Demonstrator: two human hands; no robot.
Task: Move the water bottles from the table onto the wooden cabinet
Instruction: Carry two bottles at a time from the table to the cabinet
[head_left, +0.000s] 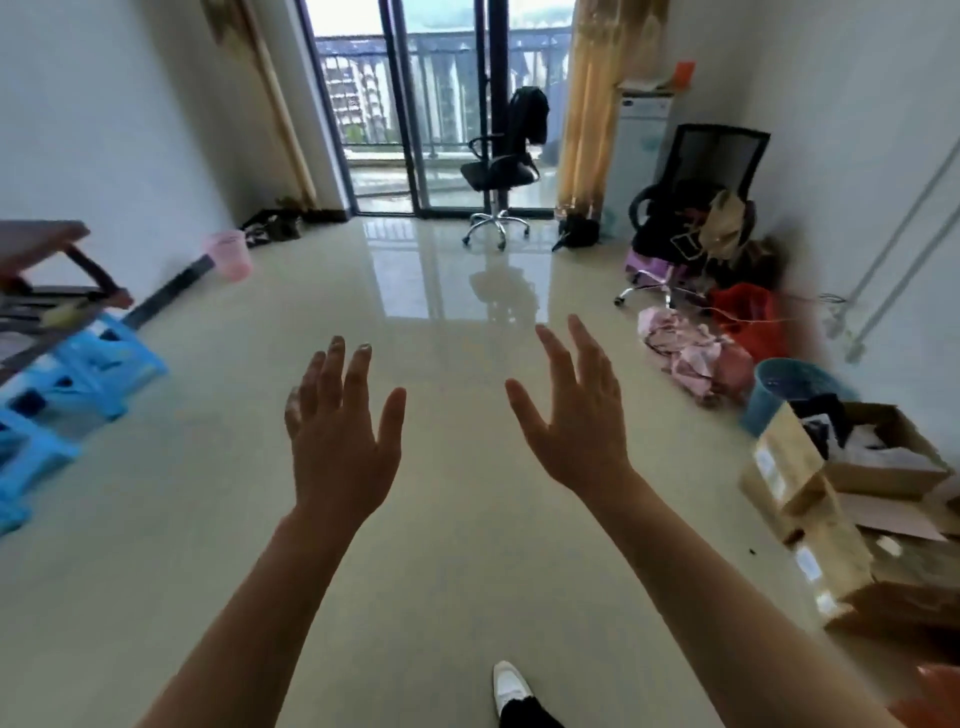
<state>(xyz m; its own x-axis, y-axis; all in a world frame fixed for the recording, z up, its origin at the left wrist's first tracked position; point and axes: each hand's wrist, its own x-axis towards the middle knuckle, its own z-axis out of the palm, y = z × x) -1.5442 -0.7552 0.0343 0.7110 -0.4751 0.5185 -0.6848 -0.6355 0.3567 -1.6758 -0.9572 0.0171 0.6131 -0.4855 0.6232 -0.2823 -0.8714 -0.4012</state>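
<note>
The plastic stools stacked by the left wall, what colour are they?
Bright blue. The stacked plastic stools show in the head view, at the left edge.

stools (78, 374) left, boxes (831, 493) right, office chair (501, 171) far ahead.

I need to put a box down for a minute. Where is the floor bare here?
The floor is bare down the middle, from both open hands, left hand and right hand, to the black office chair. Crowded: cardboard boxes and clothes right, blue stools left.
</note>
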